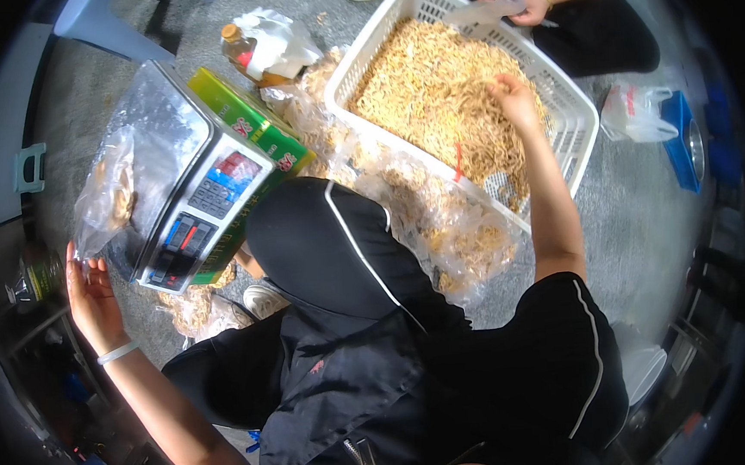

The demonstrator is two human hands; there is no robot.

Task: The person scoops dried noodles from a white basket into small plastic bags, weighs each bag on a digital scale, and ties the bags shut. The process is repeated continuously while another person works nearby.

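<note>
A white perforated plastic basket holds a heap of pale yellow-brown dried strips. My right hand reaches over its right half, fingertips pinching a few strips at the heap's surface. To the left, a digital weighing scale with a metal pan and keypad stands at a tilt in view. On the pan lies a clear plastic bag partly filled with strips. My left hand is at the bag's near end, with the loose plastic between its fingers.
Filled clear bags lie along the basket's near side. A green carton sits by the scale, near a bottle with an orange cap. Across the basket, another person's hands hold a plastic bag. A blue stool stands upper left.
</note>
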